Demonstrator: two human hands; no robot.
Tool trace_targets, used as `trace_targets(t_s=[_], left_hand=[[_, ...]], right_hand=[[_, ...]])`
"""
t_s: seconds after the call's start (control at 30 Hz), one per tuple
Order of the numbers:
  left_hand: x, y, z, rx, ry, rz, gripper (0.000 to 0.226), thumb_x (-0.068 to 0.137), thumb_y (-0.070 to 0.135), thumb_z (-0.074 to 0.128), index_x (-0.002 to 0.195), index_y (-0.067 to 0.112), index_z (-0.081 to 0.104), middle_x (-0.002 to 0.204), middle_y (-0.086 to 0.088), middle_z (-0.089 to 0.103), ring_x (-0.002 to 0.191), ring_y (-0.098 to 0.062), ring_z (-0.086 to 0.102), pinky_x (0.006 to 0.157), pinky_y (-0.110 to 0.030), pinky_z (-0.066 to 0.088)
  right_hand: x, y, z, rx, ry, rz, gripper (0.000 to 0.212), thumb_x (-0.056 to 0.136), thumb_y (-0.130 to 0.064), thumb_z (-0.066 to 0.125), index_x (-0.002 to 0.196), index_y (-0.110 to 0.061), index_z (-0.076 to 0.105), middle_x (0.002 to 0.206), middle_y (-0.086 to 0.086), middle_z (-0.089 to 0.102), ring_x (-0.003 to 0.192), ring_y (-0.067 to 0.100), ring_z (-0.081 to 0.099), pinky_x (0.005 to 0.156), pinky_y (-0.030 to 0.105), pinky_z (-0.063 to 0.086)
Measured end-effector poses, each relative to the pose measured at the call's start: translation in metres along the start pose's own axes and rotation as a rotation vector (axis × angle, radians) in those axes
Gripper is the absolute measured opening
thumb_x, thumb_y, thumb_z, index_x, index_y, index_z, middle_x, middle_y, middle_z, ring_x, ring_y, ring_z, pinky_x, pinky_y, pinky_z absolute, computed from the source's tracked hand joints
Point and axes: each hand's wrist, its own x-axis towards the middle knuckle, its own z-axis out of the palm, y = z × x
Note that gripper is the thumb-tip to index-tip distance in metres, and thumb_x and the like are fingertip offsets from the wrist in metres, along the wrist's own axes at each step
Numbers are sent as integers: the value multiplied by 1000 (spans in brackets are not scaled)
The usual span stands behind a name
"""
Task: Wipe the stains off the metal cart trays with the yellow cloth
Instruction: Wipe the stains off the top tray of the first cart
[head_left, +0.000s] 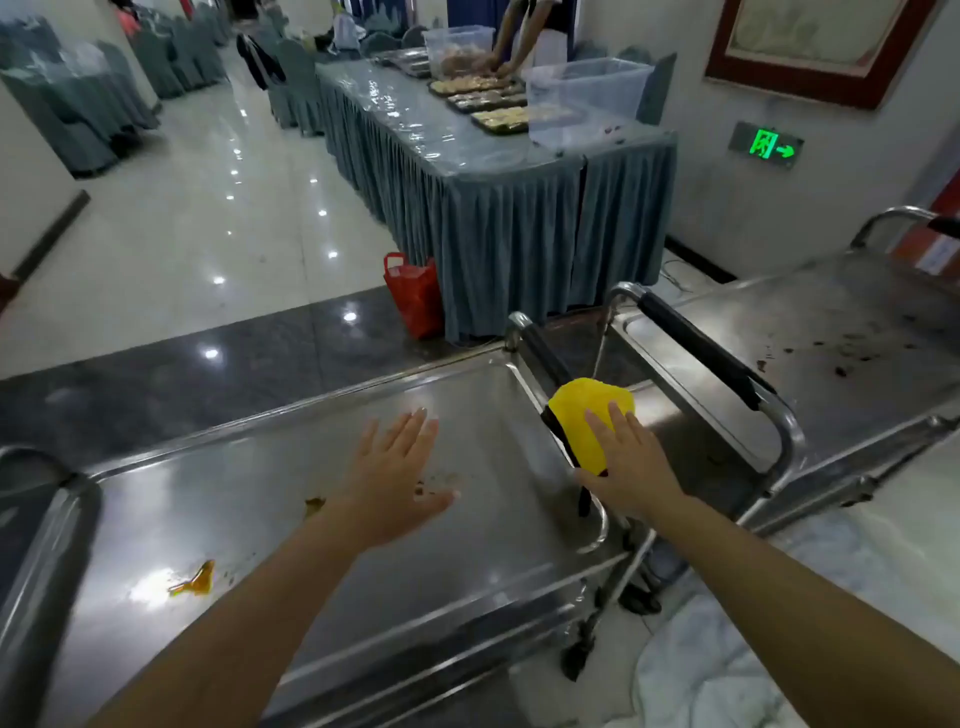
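Right hand (631, 467) fingers flat on yellow cloth (587, 415) at cart tray (467, 415) edge, left hand (395, 478) fingers spread wide, empty

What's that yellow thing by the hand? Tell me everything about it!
It is the yellow cloth, bright and soft-looking, bunched into a rounded lump with a dark strip along its left edge. It sits at the right end of the near cart tray, against the cart's handle. The right hand lies on it with fingers spread flat. It looks clean.
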Motion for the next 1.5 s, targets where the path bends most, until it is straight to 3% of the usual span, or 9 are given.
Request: trace_targets(t_s=[0.23,0.53,0.8,0.9,1.0,1.17,1.27,1.37,1.5], left_hand=[[38,19,36,-31,-121,-52,88,91,68,30,153,17,-8,161,-1,-11,148,-15,-11,119,-44,-8],[46,21,55,-87,-182,-56,86,92,67,29,154,19,-4,162,0,-7,148,-14,-3,120,-40,-7],[60,24,33,-462,-112,-53,64,96,50,47,151,28,24,160,8,14,142,-14,29,113,-29,21],[67,28,22,-707,-71,-97,48,96,38,53,141,26,43,151,4,37,132,-14,43,111,-24,26],[70,37,2,-1189,-139,-207,32,93,47,52,121,32,58,129,8,57,122,-12,52,96,-24,43],[61,34,-20,-1628,-302,-228,78,54,86,58,104,28,74,109,2,72,101,-15,68,78,-25,53],[47,24,-19,-1676,-286,-220,57,56,77,69,92,33,76,100,2,74,92,-13,70,73,-27,56],[33,7,-14,-1780,-292,-304,45,67,64,67,96,31,76,106,-3,73,102,-21,68,94,-42,52],[16,-10,-7,-1837,-238,-406,25,79,21,70,97,6,63,89,-13,65,80,-25,67,74,-39,54]], right_hand=[[47,17,23,26,-42,50,103,80,-57,62,151,-26,-6,160,9,-7,144,38,11,103,51,38],[55,21,22,12,-15,-2,65,98,-23,44,152,-23,7,161,9,1,140,33,28,94,41,45],[30,23,-26,620,208,8,49,93,-2,50,137,-23,48,136,8,55,112,25,56,86,20,37],[21,10,-48,886,203,-49,44,95,-1,49,133,-23,53,129,3,60,115,17,57,100,33,45],[15,-14,-64,1056,142,-145,41,95,-4,48,129,-25,57,126,-4,62,119,15,57,101,43,47],[5,-66,-65,1066,102,-235,41,96,-13,51,127,-40,55,128,-12,60,119,5,55,103,39,46],[-2,-90,-58,990,41,-233,39,97,-24,51,127,-49,50,126,-15,60,117,3,55,102,39,46],[-11,-108,-50,881,-33,-287,38,94,-44,47,132,-48,44,132,-18,54,121,2,50,104,38,42],[-22,-122,-27,739,-272,-430,66,82,-76,30,142,-53,18,159,-16,11,142,-5,12,113,16,16]])
